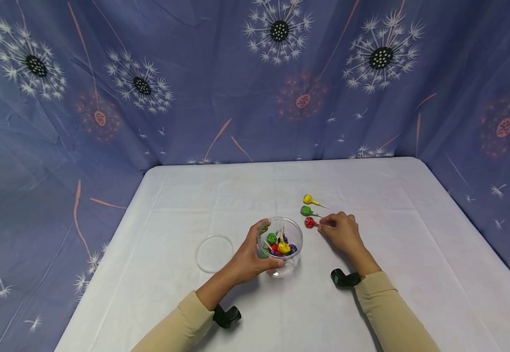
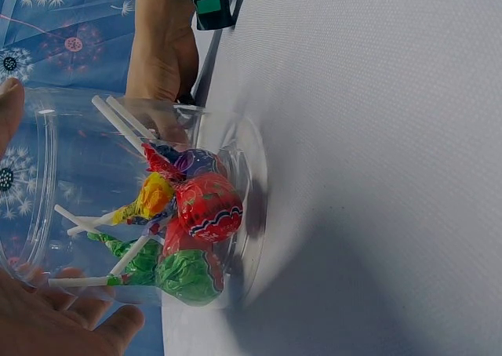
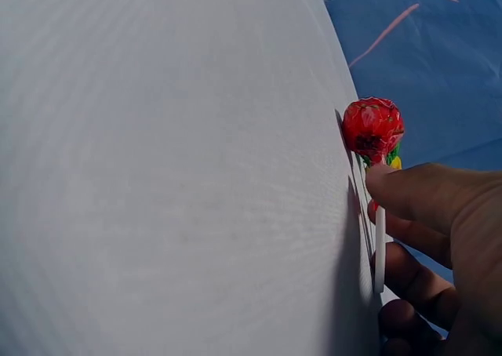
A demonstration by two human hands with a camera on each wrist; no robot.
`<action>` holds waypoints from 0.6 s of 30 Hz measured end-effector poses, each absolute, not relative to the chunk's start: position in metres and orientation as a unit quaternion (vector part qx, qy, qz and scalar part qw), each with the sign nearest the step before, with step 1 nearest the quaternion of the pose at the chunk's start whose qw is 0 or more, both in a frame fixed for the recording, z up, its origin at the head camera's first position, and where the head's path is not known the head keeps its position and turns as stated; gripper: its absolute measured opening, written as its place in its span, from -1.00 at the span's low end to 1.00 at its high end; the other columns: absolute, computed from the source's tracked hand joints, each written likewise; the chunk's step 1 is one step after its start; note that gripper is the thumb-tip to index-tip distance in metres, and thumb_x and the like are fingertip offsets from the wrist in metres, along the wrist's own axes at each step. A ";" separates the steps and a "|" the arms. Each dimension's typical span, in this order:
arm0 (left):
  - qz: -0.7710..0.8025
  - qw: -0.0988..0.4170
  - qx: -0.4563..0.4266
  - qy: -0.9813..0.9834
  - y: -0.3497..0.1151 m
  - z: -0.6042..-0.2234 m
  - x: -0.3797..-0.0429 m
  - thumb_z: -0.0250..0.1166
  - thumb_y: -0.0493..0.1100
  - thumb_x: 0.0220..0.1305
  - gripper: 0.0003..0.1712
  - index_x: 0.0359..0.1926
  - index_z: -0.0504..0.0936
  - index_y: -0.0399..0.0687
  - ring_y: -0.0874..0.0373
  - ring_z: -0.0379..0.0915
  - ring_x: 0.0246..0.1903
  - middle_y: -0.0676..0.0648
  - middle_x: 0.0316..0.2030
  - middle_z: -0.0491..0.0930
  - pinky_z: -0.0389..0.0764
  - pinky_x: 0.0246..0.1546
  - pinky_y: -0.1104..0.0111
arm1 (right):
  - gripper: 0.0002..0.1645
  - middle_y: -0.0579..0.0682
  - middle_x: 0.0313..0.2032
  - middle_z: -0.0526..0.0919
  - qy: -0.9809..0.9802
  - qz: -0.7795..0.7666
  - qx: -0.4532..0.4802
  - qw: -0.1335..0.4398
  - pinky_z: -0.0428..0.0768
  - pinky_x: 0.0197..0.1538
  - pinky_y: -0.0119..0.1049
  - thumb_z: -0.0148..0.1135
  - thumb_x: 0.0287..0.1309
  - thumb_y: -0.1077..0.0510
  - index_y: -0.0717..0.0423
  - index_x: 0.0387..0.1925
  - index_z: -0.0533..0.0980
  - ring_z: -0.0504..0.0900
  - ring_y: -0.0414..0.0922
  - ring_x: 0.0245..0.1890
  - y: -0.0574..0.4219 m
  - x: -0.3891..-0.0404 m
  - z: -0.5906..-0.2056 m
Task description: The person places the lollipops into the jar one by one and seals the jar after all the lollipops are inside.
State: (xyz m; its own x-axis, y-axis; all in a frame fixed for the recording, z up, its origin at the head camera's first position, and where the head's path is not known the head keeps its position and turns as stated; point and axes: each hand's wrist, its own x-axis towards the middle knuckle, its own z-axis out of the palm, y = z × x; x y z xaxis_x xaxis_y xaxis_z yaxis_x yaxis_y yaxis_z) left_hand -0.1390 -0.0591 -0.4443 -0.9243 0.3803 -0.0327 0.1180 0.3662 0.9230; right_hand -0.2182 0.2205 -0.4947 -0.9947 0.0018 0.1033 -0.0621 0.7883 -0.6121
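My left hand [image 1: 251,256] grips a clear plastic jar [image 1: 261,244] around its side, thumb at the front and fingers behind. Inside lie several wrapped lollipops [image 2: 208,207] in red, green, yellow and purple, their white sticks pointing various ways. To the right of the jar, my right hand [image 1: 342,232] pinches the stick of a red lollipop [image 3: 373,127] between thumb and fingers, close to the table. Just beyond it on the table lie a green lollipop [image 1: 306,210] and a yellow lollipop [image 1: 308,199], lined up with sticks to the right.
A clear ring-shaped lid [image 1: 198,254] lies on the white-covered table [image 1: 180,195], left of the jar. A blue curtain [image 1: 219,73] with dandelion prints hangs around the back and sides. Each wrist wears a black camera [image 1: 227,317].
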 end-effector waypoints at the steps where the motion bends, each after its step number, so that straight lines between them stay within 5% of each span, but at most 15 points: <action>1: 0.541 0.120 0.153 0.818 -0.059 -0.444 -0.139 0.48 0.05 -0.03 0.10 0.42 -0.04 0.26 -0.04 0.16 0.33 -0.15 0.37 0.15 0.21 0.32 -0.04 | -0.78 0.16 -0.27 0.56 -0.944 0.325 0.015 0.048 0.23 -0.14 -0.07 0.31 0.06 0.12 0.14 -0.26 0.66 0.34 0.06 -0.21 0.221 -0.218 -0.495; 18: 0.539 0.120 0.151 0.820 -0.058 -0.442 -0.138 0.48 0.07 -0.04 0.11 0.42 -0.04 0.24 -0.06 0.16 0.32 -0.17 0.37 0.16 0.21 0.32 -0.05 | -0.87 0.14 -0.29 0.56 -0.934 0.351 0.022 0.063 0.20 -0.21 -0.18 0.27 0.11 0.16 0.13 -0.34 0.66 0.31 0.03 -0.25 0.226 -0.213 -0.496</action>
